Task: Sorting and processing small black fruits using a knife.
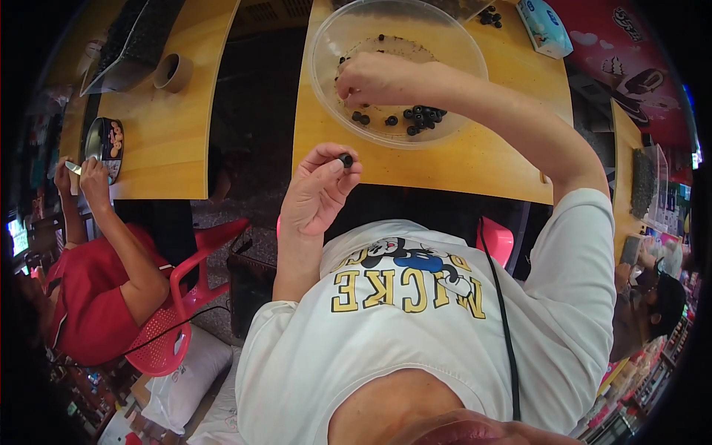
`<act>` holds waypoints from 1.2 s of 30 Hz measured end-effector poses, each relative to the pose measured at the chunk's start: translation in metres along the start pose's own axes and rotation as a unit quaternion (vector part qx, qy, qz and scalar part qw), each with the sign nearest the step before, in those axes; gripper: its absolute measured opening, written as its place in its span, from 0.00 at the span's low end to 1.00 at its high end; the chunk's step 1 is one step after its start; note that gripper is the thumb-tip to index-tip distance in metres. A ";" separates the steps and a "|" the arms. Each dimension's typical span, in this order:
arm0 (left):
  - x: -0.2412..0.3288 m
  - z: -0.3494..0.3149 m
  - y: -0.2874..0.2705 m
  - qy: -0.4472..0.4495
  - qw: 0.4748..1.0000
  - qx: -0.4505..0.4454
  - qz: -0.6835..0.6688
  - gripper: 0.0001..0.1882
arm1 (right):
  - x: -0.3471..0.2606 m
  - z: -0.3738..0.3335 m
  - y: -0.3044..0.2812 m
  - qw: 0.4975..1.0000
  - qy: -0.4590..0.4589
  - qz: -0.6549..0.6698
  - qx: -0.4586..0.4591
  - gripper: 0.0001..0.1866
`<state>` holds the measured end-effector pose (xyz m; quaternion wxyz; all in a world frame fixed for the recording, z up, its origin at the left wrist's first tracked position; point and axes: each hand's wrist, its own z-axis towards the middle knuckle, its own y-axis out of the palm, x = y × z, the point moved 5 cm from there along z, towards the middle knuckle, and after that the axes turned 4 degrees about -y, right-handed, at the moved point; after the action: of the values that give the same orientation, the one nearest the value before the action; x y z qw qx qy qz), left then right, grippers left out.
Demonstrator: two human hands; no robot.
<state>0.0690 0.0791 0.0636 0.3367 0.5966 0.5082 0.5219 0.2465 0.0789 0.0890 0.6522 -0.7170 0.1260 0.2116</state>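
My left hand [320,187] is raised in front of my chest, near the table's edge. Its thumb and fingers pinch a small black round piece [345,159] with a hole in it. My right hand [382,78] reaches over from the right into a wide clear plastic bowl [323,104]. Its fingers are curled together and point down at the bowl's left side; whatever is between them is hidden. More small black round pieces [421,119] lie clustered in the near right of the bowl, with a few scattered elsewhere among dark specks.
The bowl rests on a yellow wooden table [523,159]. A tissue pack [545,30] and loose black pieces [489,16] are at its far right. To the left, another person in red [104,297] handles a knife at a second table [170,133] bearing a round tin [104,144] and a cup [173,73].
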 end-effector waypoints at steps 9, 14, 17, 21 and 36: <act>0.006 -0.001 -0.012 0.028 0.999 0.017 0.005 0.09 | 0.007 0.012 0.005 1.000 -0.014 -0.024 0.004 0.07; 0.008 0.002 -0.008 0.047 0.999 0.022 0.002 0.10 | 0.001 -0.013 -0.059 0.992 0.039 0.051 0.106 0.08; 0.008 0.003 -0.005 0.067 0.998 0.015 -0.001 0.11 | -0.017 -0.041 -0.103 0.980 0.056 0.136 0.137 0.10; 0.003 0.009 0.008 0.061 0.998 0.000 0.012 0.11 | -0.011 -0.086 -0.096 0.925 0.142 0.273 0.222 0.08; -0.013 0.012 0.021 0.064 0.997 -0.012 0.032 0.10 | -0.089 -0.101 -0.054 0.938 -0.017 0.232 0.255 0.05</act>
<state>0.0867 0.0633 0.0765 0.2934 0.5738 0.5030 0.5759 0.2069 -0.0230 0.1842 0.7482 -0.4736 0.3277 0.3296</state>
